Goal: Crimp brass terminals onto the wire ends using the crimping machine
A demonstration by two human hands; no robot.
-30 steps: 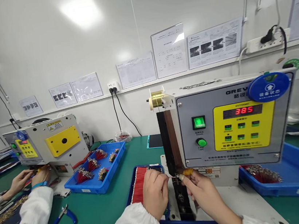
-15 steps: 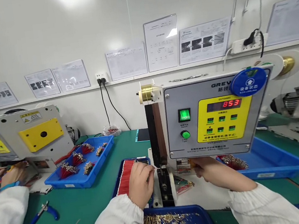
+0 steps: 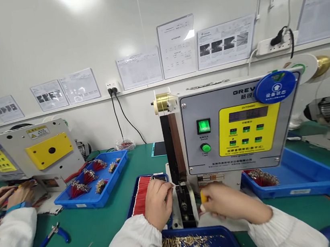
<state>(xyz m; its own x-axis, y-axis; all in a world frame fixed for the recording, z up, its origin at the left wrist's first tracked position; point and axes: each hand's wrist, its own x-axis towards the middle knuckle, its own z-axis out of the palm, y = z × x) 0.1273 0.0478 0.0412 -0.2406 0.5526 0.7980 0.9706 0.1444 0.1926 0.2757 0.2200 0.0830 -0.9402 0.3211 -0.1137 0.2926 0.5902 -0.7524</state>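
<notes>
My left hand (image 3: 159, 203) is closed in a pinch at the left side of the crimping machine's black die block (image 3: 185, 202). A thin wire end shows between its fingertips and the block. Under and beside this hand lies a dark blue tray of red wires (image 3: 142, 197) with pale ends. My right hand (image 3: 228, 201) is at the block's right side, fingers curled together. Yellow shows at its fingertips, with a bit of red below; what it grips cannot be made out. The crimping machine (image 3: 207, 146) has a grey and yellow panel with an unlit-looking display.
In front stands a dark blue tray (image 3: 225, 239) with brass-coloured scraps. Blue bins with wire bundles stand right (image 3: 307, 186) and left (image 3: 97, 199). Blue-handled pliers (image 3: 44, 246) lie on the green table. At far left, a co-worker's hands (image 3: 19, 195) are at another machine.
My right hand has moved left and toward me, to beside the die block, covering the wires seen there before. The red 853 on the display is gone. My left hand stays at the block.
</notes>
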